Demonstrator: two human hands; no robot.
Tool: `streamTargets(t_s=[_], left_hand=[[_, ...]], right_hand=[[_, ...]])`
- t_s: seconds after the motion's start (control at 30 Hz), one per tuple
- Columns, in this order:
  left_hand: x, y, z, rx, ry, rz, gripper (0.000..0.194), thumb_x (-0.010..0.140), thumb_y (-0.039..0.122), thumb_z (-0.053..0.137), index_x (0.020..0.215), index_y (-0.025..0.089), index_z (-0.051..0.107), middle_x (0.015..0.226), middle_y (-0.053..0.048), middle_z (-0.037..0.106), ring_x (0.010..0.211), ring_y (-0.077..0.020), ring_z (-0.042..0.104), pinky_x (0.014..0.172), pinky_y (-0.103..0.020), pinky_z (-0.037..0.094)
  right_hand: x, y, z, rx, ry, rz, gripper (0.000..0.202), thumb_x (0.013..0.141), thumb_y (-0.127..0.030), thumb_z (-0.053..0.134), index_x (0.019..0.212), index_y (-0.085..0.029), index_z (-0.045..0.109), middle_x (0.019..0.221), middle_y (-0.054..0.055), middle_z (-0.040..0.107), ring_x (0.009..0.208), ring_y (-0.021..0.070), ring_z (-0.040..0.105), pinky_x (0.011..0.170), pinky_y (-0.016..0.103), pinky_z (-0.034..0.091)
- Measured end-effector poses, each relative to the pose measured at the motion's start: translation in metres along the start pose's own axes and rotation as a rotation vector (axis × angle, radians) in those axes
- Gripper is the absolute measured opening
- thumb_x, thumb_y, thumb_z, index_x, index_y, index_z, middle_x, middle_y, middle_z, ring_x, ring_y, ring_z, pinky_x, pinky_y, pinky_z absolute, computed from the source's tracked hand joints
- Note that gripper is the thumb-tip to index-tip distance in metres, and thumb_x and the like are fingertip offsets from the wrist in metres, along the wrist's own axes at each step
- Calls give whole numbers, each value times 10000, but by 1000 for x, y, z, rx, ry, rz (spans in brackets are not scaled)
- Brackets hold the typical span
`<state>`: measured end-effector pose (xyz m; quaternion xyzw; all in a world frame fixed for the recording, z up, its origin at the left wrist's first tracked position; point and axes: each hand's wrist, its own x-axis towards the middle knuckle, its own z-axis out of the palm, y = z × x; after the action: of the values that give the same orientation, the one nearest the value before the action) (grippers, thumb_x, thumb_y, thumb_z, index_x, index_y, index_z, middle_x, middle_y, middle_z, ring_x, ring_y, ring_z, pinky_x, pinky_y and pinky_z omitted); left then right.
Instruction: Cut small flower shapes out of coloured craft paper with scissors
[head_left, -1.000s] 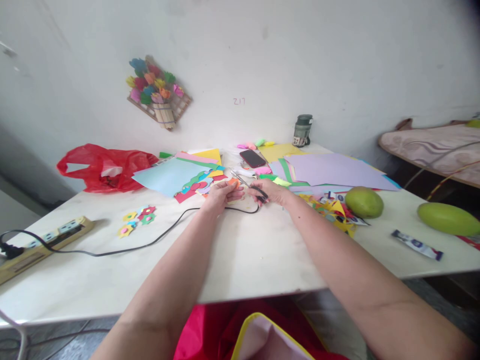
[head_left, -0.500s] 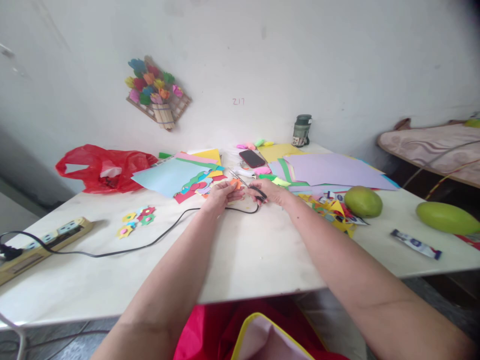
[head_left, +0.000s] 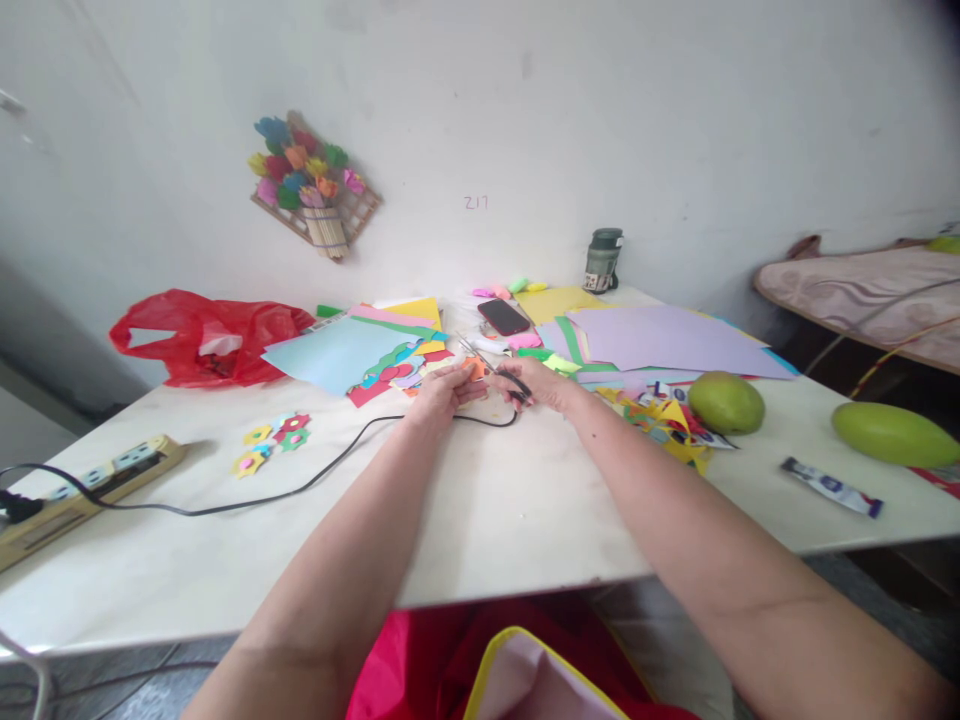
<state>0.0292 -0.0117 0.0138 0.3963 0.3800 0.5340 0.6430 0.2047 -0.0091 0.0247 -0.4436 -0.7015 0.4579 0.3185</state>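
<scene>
Over the middle of the table, my right hand (head_left: 536, 385) is closed round the black handles of a pair of scissors (head_left: 512, 382), whose metal blades point up and left. My left hand (head_left: 446, 388) pinches a small orange piece of paper (head_left: 475, 368) close to the blades. Whether the blades touch the paper I cannot tell. Just left of that hand lies a heap of coloured paper scraps (head_left: 394, 375). A black cable (head_left: 300, 488) runs across the table and passes below both hands. Small paper flowers (head_left: 274, 440) lie to the left.
A power strip (head_left: 90, 490) and a red plastic bag (head_left: 214, 335) are at left. Behind the hands lie a phone (head_left: 503, 317) and coloured paper sheets (head_left: 660, 338), with a flask (head_left: 603, 260) farther back. To the right are paper offcuts (head_left: 660, 425), two green fruits (head_left: 726, 403) and a tube (head_left: 831, 487).
Both hands stay in nearly the same place. The orange paper and the scissors have shifted very slightly between my fingers.
</scene>
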Motion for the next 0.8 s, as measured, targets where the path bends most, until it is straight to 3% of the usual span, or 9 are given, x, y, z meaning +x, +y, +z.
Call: streamTargets(t_s=[0.8], left_hand=[[6, -4, -5, 2, -15, 16, 133, 710, 195, 707, 705, 111, 604, 609, -46, 662, 575, -175, 680, 658, -308, 582]], right_hand=[[-1, -3, 4, 16, 13, -1, 350, 735, -447, 713, 692, -158, 519, 518, -31, 538, 345, 44, 444, 282, 165, 268]])
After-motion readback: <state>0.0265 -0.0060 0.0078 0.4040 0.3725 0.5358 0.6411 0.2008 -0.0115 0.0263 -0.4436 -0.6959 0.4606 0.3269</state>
